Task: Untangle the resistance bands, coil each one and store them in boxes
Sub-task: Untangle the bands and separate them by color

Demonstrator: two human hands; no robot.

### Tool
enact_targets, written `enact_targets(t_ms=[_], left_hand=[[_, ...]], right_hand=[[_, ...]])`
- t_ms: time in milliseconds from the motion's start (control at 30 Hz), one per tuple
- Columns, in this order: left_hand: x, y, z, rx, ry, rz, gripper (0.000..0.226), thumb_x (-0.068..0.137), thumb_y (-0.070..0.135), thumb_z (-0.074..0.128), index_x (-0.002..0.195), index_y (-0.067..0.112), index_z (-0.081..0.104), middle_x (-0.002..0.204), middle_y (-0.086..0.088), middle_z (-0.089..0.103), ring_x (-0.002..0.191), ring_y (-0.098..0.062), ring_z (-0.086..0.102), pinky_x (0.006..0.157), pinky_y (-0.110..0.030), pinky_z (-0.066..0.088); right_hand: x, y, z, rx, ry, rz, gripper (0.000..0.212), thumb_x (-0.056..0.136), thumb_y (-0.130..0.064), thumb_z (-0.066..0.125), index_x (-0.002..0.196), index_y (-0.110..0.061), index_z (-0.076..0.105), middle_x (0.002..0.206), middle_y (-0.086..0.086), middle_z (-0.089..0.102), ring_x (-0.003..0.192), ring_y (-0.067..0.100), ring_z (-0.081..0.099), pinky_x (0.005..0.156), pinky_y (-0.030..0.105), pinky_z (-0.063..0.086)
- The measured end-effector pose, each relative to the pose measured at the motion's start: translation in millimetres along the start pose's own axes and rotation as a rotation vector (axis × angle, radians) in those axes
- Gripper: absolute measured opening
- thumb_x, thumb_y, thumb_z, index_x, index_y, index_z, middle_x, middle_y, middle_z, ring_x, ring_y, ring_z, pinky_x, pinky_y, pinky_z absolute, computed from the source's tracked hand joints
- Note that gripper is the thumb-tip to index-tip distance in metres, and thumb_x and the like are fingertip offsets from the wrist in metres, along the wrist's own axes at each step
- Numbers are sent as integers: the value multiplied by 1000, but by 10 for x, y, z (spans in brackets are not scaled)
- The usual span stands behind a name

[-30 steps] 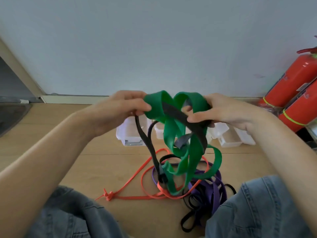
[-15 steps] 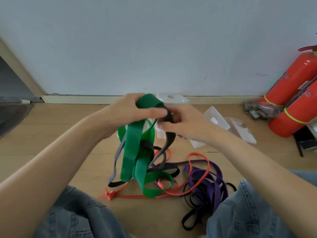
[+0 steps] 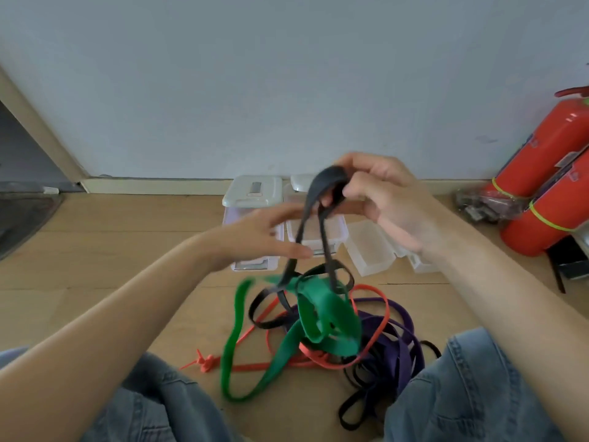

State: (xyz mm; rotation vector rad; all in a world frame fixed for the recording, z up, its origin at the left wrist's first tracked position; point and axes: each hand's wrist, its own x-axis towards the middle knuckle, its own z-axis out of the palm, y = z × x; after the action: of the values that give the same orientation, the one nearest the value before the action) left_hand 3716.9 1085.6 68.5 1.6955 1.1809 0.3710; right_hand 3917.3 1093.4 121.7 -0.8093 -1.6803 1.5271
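Observation:
A tangle of resistance bands lies on the wooden floor between my knees. My right hand (image 3: pixel 382 199) pinches the top loop of a black band (image 3: pixel 328 183) and holds it up; its two strands hang down into the pile. My left hand (image 3: pixel 264 231) is spread flat, fingers apart, just left of those strands and holds nothing. The wide green band (image 3: pixel 328 314) lies blurred on the heap, still threaded by the black one. An orange band (image 3: pixel 376 314) with a knotted end and a purple band (image 3: pixel 401 342) lie beneath. Clear plastic boxes (image 3: pixel 251 193) stand behind.
Several clear boxes and lids (image 3: pixel 369 247) sit along the white wall's baseboard. Two red fire extinguishers (image 3: pixel 551 173) lean at the right beside a dark bag (image 3: pixel 484 202). A dark mat (image 3: pixel 22 215) lies at the far left. My jeans-clad knees (image 3: pixel 471 384) frame the pile.
My left hand has let go of the green band, which dropped onto the pile. My right hand has lifted the black band's loop up and to the right.

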Motion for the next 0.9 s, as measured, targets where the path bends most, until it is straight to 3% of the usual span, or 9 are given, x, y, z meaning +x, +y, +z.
enact_targets(t_ms=[133,200,300,367,433,533,633,767,900], left_hand=[[128,-91,352,-51,-79,-12,9,85,25,66,92,20,63,93,11,65,91,-3,60,84,-15,45],[120,-147,305,53,-31,-47,15,90,23,58,77,16,55,72,5,56,68,-3,54,67,-10,42],[14,-48,75,-60,98,-38,17,92,20,55,79,15,46,62,3,45,55,-5,46,59,-15,40],[-74,79,-100,-166,159,74,10,89,17,59,90,17,49,66,5,50,60,-4,49,58,-13,42],[-107,169,-163,-62,204,146,14,87,15,59,95,23,50,75,7,55,70,-6,52,61,-13,43],[-65,262,25,404,176,34,13,90,6,47,101,13,44,81,0,53,79,-18,51,64,-19,42],[-37,275,201,458,119,58,10,93,9,46,103,10,45,80,0,51,74,-17,49,64,-22,40],[-38,257,-48,245,345,98,5,93,17,51,98,17,49,80,2,54,67,-8,47,57,-14,38],[34,-61,177,246,87,59,9,89,16,58,98,18,58,96,2,62,92,-14,57,78,-16,45]], right_hand=[[58,-40,-120,382,202,-81,19,71,2,39,72,-1,57,63,7,60,71,19,63,72,35,56],[41,-39,-250,382,282,-93,20,73,3,37,70,-2,56,63,5,60,71,19,63,71,34,56],[31,44,-444,-125,364,178,17,79,-1,42,72,-5,57,65,4,64,73,21,63,69,35,55],[0,124,-536,-615,256,430,12,85,-16,52,95,-10,57,85,4,66,80,22,63,75,37,54],[-19,171,-517,-881,106,468,55,79,-30,67,127,-22,41,111,-6,53,95,15,56,79,30,46],[-3,138,-269,-641,-138,301,87,66,-49,75,139,-37,28,131,-17,42,116,-1,47,88,17,38],[9,321,9,-760,-380,321,62,72,-44,73,125,-24,49,124,-10,56,111,2,52,89,16,43],[21,344,171,-377,-200,299,11,89,-13,60,95,-4,58,70,-1,61,63,10,60,63,20,51],[47,52,68,130,5,84,21,84,-5,54,70,-16,65,52,-7,57,47,5,56,47,14,45]])
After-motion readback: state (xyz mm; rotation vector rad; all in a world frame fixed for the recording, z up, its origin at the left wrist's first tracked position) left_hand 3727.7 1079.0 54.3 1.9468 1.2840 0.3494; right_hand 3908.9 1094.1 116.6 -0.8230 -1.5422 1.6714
